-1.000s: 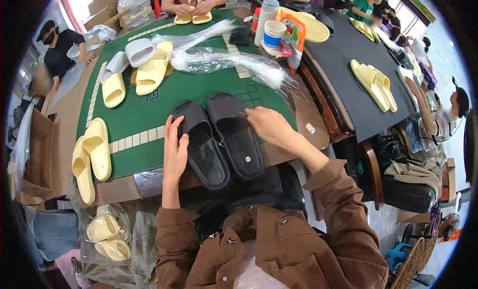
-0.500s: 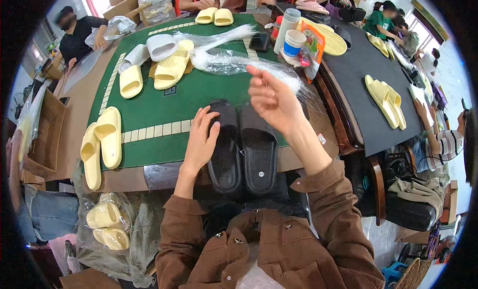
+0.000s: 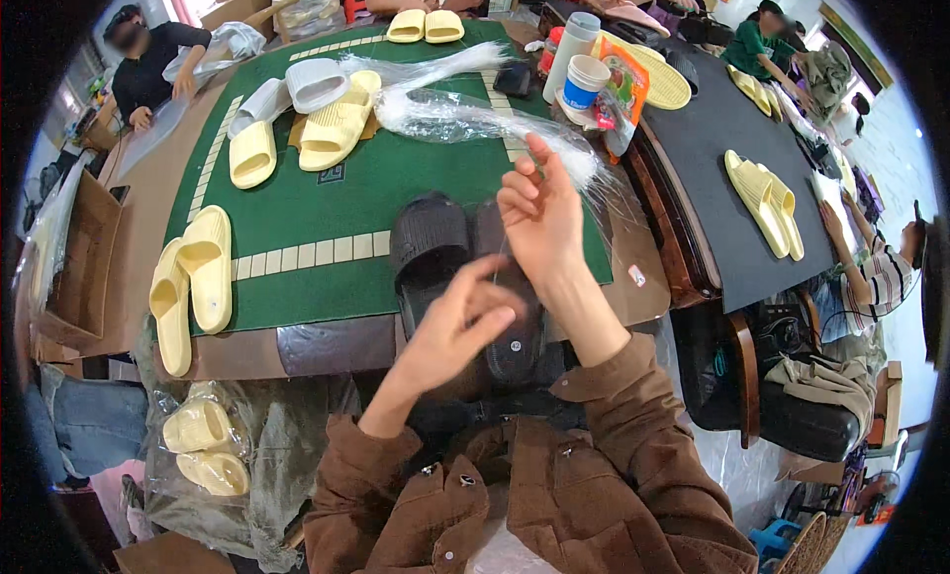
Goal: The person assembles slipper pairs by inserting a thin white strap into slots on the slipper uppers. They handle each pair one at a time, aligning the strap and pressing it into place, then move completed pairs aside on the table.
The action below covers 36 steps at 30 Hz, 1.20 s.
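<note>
A pair of black slide slippers lies at the table's near edge: the left slipper (image 3: 429,239) shows its ribbed strap, and the right slipper (image 3: 515,348) is partly covered by my hands. Above them, my left hand (image 3: 450,332) has its thumb apart from the index finger; the other fingertips are smeared by motion. My right hand (image 3: 542,213) is raised over the right slipper with its fingers curled in. Whatever it pinches is too thin to make out. Past it lies a plastic-wrapped bundle of thin clear strands (image 3: 475,119), with a second loose bundle of strands (image 3: 445,67) behind.
Yellow slippers (image 3: 210,267) lie at the left of the green mat (image 3: 297,203). Yellow and grey slippers (image 3: 317,89) sit farther back. A paper cup (image 3: 584,84) and an orange packet (image 3: 625,84) stand at right. Bagged yellow slippers (image 3: 203,440) hang low left. Other people work around the tables.
My left hand has left the left slipper's strap and moved right and nearer, over the pair. My right hand has shifted slightly down and turned more upright.
</note>
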Motion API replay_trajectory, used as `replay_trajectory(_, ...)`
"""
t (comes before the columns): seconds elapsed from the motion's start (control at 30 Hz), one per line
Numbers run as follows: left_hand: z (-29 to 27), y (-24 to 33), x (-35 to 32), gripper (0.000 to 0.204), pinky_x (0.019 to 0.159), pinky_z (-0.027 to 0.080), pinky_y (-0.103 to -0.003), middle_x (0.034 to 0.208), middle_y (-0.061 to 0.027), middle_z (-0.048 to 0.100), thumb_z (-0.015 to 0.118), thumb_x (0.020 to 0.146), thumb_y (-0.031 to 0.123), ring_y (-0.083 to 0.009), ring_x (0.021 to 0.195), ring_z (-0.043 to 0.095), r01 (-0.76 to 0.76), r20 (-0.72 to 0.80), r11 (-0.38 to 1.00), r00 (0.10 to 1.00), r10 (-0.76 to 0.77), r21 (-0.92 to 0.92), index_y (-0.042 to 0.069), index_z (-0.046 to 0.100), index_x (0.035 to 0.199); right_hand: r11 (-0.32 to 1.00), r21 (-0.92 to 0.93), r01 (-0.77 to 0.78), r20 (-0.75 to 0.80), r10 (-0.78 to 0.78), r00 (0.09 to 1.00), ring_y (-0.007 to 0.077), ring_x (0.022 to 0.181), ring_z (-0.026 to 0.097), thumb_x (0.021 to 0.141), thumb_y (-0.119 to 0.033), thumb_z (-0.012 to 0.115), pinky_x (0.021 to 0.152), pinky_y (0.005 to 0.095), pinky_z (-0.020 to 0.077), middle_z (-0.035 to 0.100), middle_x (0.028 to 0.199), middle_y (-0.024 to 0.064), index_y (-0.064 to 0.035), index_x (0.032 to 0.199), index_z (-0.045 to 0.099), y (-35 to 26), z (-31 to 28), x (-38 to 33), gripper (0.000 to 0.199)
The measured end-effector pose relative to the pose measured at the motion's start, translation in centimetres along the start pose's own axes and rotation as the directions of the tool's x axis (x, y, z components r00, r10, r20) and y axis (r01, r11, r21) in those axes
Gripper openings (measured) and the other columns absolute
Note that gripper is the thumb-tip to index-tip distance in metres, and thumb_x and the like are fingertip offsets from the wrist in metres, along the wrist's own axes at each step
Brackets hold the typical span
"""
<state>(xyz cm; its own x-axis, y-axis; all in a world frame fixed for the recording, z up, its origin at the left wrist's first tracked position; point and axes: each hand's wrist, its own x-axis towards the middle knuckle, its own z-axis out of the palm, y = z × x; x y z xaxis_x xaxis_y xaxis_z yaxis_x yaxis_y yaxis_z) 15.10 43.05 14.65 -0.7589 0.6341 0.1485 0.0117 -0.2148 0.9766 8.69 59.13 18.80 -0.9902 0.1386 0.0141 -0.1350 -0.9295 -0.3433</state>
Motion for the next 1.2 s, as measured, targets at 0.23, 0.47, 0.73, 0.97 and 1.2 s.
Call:
replay_trajectory(0.23,1.4,7.4,-3.8,0.035,0.084,0.045,-0.032,0.111,-0.0148,0.05,0.066,0.085,0.013,-0.0242,0.079,0.058,-0.407,-0.195,0.711,0.775,0.601,0.574,0.001,0.05,0.114,0.889,-0.457,0.03,0.08,0.007,0.997,0.0042,0.052,0.028,0.105,-0.03,0.04,0.047,0.0196,0.0225,0.049,0.076,0.0006,-0.0024,0.119,0.054,-5.6,-0.9,-2.5,0.034)
replay_trajectory(0.47,4.6,16.1,-9.0,0.011,0.069,0.055,-0.026,0.09,-0.0011,0.049,0.053,0.092,0.012,-0.0136,0.081,0.054,-0.803,-0.294,0.407,0.554,0.779,-0.436,0.009,0.044,0.087,0.848,-0.525,-0.069,0.068,0.123,0.99,0.0034,0.05,0.026,0.106,-0.032,0.036,0.045,0.0189,0.0211,0.047,0.073,0.0001,-0.0023,0.118,0.054,-4.0,-1.9,-6.4,0.036)
replay_trajectory(0.73,3.7,16.9,-6.0,0.017,0.076,0.064,-0.031,0.092,-0.0022,0.044,0.056,0.085,-0.005,-0.0187,0.086,0.052,-0.777,-0.204,0.462,0.581,0.788,-0.427,0.005,0.042,0.083,0.962,0.141,-0.234,0.275,0.189,0.943,0.0039,0.053,0.031,0.106,-0.024,0.036,0.045,0.0188,0.0258,0.044,0.077,0.0015,-0.0027,0.126,0.049,-5.6,5.1,-6.6,0.032)
replay_trajectory(0.97,5.4,14.9,-4.2,0.016,0.08,0.065,-0.035,0.093,-0.0034,0.042,0.053,0.088,-0.002,-0.0208,0.088,0.051,-0.926,-0.377,0.168,0.297,0.877,-0.338,0.006,0.042,0.079,0.902,0.431,0.011,0.56,-0.277,0.78,0.0102,0.053,0.041,0.098,-0.004,0.039,0.044,0.023,0.0286,0.046,0.079,0.0061,0.005,0.123,0.045,-9.2,10.3,-5.1,0.027)
replay_trajectory(1.2,5.4,14.9,-6.1,0.013,0.077,0.059,-0.034,0.1,-0.0086,0.05,0.06,0.082,0.003,-0.0229,0.084,0.054,-0.924,-0.296,0.304,0.365,0.883,-0.232,0.007,0.053,0.092,0.947,0.315,0.068,0.434,-0.207,0.877,0.0067,0.059,0.035,0.104,-0.022,0.04,0.05,0.0207,0.0321,0.045,0.08,0.0028,-0.0006,0.128,0.052,-6.7,5.0,-5.1,0.034)
